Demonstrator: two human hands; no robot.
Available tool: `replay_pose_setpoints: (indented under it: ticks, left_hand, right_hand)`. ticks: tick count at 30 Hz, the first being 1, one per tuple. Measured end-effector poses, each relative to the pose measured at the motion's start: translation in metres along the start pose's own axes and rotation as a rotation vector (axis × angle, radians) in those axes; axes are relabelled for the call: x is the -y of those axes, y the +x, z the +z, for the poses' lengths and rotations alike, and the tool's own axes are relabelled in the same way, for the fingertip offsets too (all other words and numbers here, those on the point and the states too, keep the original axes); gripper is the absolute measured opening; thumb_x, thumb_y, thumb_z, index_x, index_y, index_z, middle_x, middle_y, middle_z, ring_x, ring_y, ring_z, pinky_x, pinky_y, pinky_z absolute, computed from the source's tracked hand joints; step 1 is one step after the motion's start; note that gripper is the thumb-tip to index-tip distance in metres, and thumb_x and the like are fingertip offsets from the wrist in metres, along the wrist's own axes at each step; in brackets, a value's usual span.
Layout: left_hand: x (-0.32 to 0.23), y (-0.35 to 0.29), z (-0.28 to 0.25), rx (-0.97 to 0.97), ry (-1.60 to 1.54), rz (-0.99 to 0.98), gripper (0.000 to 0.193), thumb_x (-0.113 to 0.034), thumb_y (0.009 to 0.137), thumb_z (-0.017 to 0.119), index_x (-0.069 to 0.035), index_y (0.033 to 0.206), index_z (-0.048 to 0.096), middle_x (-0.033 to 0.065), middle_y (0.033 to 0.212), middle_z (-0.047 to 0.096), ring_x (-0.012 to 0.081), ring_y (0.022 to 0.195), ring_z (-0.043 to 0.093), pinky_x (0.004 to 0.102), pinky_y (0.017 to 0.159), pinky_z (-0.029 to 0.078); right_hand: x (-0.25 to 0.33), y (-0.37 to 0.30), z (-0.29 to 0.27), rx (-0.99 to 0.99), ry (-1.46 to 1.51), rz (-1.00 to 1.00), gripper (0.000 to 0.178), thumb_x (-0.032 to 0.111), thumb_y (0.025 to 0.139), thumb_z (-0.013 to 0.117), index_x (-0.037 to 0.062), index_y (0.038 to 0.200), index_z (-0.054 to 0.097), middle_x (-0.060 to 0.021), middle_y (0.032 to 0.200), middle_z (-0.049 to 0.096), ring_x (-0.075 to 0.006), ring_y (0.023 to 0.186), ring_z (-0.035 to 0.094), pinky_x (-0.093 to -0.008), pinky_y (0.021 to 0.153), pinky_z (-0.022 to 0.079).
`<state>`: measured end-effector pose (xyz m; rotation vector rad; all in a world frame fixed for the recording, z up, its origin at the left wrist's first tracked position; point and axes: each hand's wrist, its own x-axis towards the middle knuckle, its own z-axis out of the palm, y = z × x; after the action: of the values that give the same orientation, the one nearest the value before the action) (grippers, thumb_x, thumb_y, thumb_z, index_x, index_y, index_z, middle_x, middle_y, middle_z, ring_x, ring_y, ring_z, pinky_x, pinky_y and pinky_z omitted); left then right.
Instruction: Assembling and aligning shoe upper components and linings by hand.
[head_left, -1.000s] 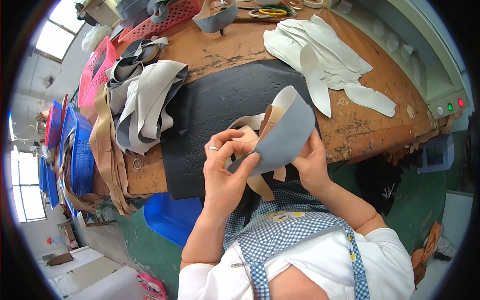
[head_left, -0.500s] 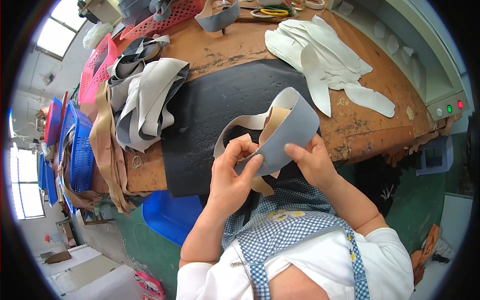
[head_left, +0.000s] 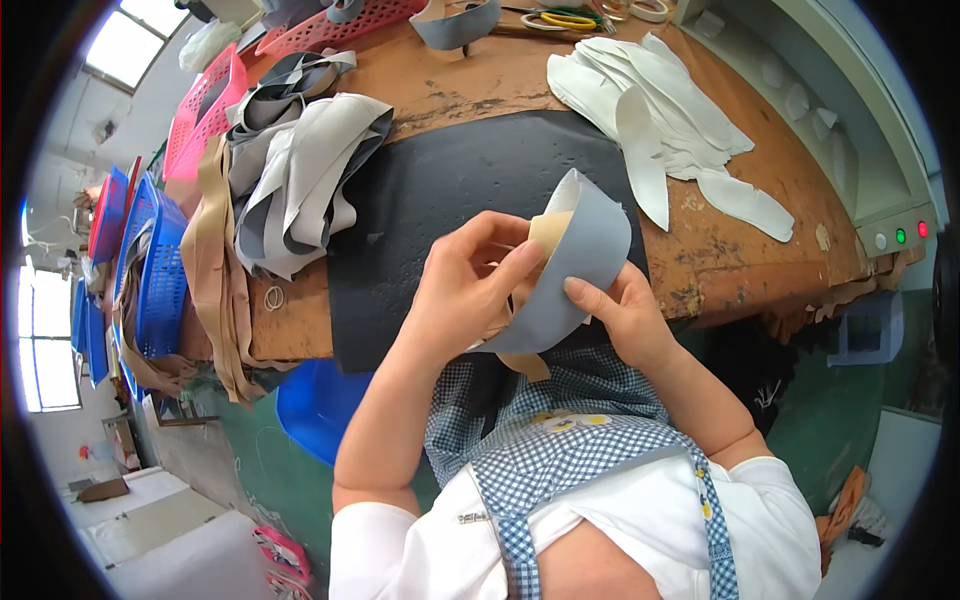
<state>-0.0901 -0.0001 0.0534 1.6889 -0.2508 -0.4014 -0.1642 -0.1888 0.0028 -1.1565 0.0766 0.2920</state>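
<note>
A curved grey-blue leather-like band [head_left: 578, 268] with a pale inner side is held up over the near edge of the black mat [head_left: 450, 190]. My right hand [head_left: 632, 318] grips its right side, thumb pressed on the grey-blue face and fingers behind. Inside the loop lies a tan strip [head_left: 549, 231], and a tan end [head_left: 527, 367] hangs out below the band. My left hand [head_left: 472, 275] is closed at the band's left edge, thumb and fingers pinching the tan strip. Its fingers partly hide the far side of the loop.
White cut pieces [head_left: 665, 125] are heaped right of the mat. Grey strips [head_left: 300, 190] and long tan strips [head_left: 210, 260] lie on the left. Pink baskets [head_left: 203, 112], scissors [head_left: 565, 20] and another curved band [head_left: 455, 25] sit farther back. A grey cabinet with lit buttons [head_left: 900, 236] stands right.
My left hand has moved up from the band's lower edge to the tan strip inside it. The right hand keeps its hold, and the band's loop looks narrower.
</note>
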Motion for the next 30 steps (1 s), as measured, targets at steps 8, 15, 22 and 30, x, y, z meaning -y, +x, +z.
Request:
replay_pose_setpoints:
  ticks: [8, 15, 22, 30]
  left_hand:
    - [0.007, 0.017, 0.007, -0.115, 0.325, -0.086, 0.02, -0.014, 0.089, 0.067, 0.006, 0.09, 0.065, 0.0108, 0.066, 0.068, 0.0128, 0.057, 0.062, 0.0282, 0.06, 0.05]
    - [-0.007, 0.007, 0.007, -0.015, 0.027, -0.137, 0.033, -0.024, 0.095, 0.066, 0.009, 0.1, 0.07, 0.0128, 0.076, 0.071, 0.0121, 0.07, 0.066, 0.029, 0.066, 0.053]
    - [-0.006, -0.045, 0.004, -0.044, 0.158, -0.031, 0.037, -0.006, 0.083, 0.079, 0.005, 0.116, 0.066, 0.0049, 0.093, 0.072, 0.0101, 0.088, 0.067, 0.0255, 0.082, 0.054]
    - [0.006, -0.042, -0.005, 0.047, 0.091, -0.093, 0.03, -0.005, 0.084, 0.078, 0.005, 0.111, 0.069, 0.0046, 0.092, 0.072, 0.0086, 0.086, 0.066, 0.0236, 0.078, 0.053]
  right_hand:
    - [0.0, -0.007, 0.014, -0.05, -0.133, -0.311, 0.046, 0.012, 0.099, 0.061, -0.0004, 0.139, 0.044, -0.0116, 0.126, 0.058, -0.0191, 0.116, 0.058, -0.0343, 0.099, 0.048]
    - [-0.002, 0.002, 0.0, -0.024, 0.202, -0.032, 0.041, 0.013, 0.097, 0.064, 0.0046, 0.136, 0.051, -0.0071, 0.125, 0.062, -0.0165, 0.112, 0.063, -0.0354, 0.098, 0.051]
    - [0.0, 0.01, 0.003, -0.095, 0.287, -0.176, 0.036, 0.01, 0.096, 0.065, 0.0064, 0.13, 0.057, -0.0044, 0.12, 0.066, -0.0153, 0.109, 0.063, -0.0341, 0.096, 0.05]
    - [0.011, 0.02, 0.004, 0.024, 0.253, 0.017, 0.026, 0.004, 0.088, 0.073, 0.001, 0.113, 0.065, -0.0055, 0.104, 0.071, -0.0144, 0.098, 0.067, -0.03, 0.091, 0.052]
